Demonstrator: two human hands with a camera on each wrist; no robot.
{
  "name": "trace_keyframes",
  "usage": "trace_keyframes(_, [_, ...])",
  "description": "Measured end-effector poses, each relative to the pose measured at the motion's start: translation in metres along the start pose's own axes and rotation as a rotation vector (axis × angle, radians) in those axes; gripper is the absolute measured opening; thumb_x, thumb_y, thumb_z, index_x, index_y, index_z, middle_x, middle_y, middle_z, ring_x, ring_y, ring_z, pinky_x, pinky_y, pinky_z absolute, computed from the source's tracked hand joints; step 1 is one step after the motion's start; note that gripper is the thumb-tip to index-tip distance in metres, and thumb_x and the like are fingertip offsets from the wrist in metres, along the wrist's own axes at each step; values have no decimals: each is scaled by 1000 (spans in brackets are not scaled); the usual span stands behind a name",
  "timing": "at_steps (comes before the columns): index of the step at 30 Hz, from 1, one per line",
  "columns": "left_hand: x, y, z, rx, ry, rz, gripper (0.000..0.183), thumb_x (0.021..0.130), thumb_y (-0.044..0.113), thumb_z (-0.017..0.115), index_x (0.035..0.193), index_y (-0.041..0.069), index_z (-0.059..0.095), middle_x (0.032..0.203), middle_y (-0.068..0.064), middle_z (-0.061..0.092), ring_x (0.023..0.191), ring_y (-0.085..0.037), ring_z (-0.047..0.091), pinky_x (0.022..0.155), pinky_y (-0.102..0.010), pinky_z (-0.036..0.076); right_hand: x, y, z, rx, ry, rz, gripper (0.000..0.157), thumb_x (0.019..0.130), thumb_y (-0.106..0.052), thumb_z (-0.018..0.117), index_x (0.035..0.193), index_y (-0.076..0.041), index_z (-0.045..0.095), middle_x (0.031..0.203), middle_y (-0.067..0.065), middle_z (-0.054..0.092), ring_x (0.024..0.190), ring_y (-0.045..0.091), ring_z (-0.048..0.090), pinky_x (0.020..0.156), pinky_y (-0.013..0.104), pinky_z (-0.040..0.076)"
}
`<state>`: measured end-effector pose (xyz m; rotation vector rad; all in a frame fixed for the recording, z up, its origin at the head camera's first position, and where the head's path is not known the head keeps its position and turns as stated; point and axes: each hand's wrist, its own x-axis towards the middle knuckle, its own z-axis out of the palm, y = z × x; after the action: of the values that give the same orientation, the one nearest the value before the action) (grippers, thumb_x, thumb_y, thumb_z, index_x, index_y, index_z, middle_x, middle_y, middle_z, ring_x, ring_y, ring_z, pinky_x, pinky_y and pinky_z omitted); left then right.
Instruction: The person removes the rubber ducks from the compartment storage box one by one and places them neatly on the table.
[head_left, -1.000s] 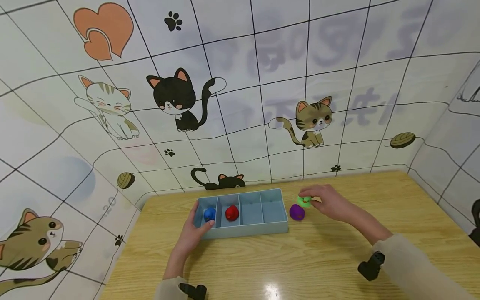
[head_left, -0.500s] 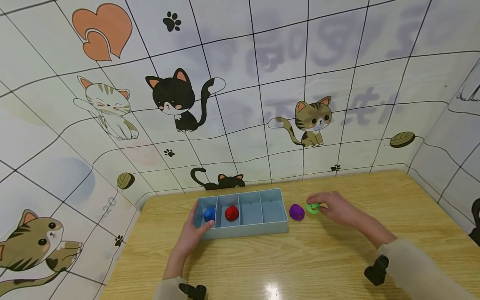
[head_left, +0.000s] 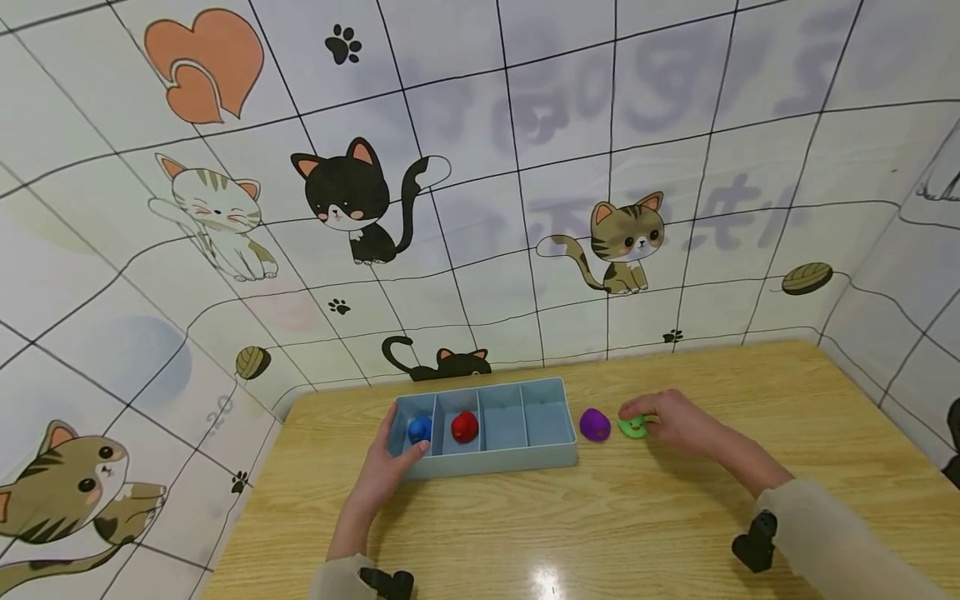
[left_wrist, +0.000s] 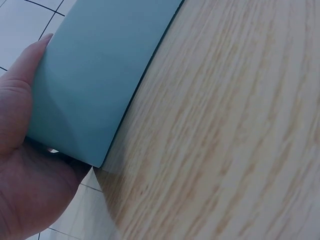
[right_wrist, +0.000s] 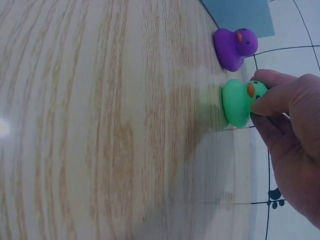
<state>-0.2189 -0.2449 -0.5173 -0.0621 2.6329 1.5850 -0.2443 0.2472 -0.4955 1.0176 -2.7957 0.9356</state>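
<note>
With thumb and fingers, my right hand (head_left: 678, 427) pinches a green rubber duck (right_wrist: 235, 102) by its head, its base right at the tabletop. A purple rubber duck (head_left: 595, 425) stands just to its left, beside the box's right end. My left hand (head_left: 377, 473) grips the left end of a light blue box (head_left: 491, 464) divided into compartments, its thumb over the front rim. The leftmost compartment holds a blue duck (head_left: 419, 428), partly hidden by the wall and thumb. A red duck (head_left: 465, 427) sits in the compartment beside it. Two compartments on the right hold nothing.
The box and ducks are on a wooden table (head_left: 480, 533), near its back edge. A wall covering (head_left: 480, 200) printed with cats and grid lines rises behind and at both sides.
My right hand has carried the green duck from behind the purple one to the right and down, to the purple duck's right side. The left hand and box have stayed put.
</note>
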Motion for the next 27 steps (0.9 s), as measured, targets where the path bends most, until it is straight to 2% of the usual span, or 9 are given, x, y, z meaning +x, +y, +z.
trace_keyframes(12, [-3, 4, 1, -5, 3, 1, 96, 94, 42, 75, 166, 21, 16, 169, -22, 14, 153, -48, 9, 117, -70, 13, -1, -3, -4, 21, -20, 19, 38, 79, 20, 70, 113, 3, 76, 118, 19, 72, 112, 47, 65, 94, 60, 51])
trace_keyframes(17, [-4, 4, 1, 3, 3, -3, 96, 93, 43, 75, 166, 22, 16, 168, -22, 14, 153, -49, 10, 116, -71, 13, 1, -11, -11, 69, 3, 48, 41, 82, 19, 66, 119, 3, 73, 123, 18, 71, 120, 49, 60, 101, 69, 41])
trace_keyframes(20, [-3, 3, 0, -1, 3, -1, 96, 93, 42, 75, 166, 22, 16, 168, -22, 14, 153, -49, 9, 116, -70, 13, 3, -17, -17, 77, 18, 49, 41, 85, 18, 64, 122, 2, 72, 125, 17, 70, 121, 47, 59, 101, 66, 42])
trace_keyframes(22, [-3, 3, 0, -4, 3, 1, 95, 93, 42, 75, 166, 22, 17, 169, -22, 14, 153, -49, 9, 116, -70, 13, 6, -21, -19, 76, 28, 33, 41, 86, 18, 64, 123, 1, 70, 125, 17, 69, 118, 45, 61, 96, 60, 50])
trace_keyframes(27, [-1, 2, 0, -9, 0, 8, 96, 93, 43, 75, 166, 22, 16, 169, -21, 14, 153, -48, 9, 117, -69, 13, 19, -36, -22, 119, 12, -1, 37, 89, 14, 67, 124, 1, 68, 124, 18, 68, 112, 44, 64, 93, 57, 53])
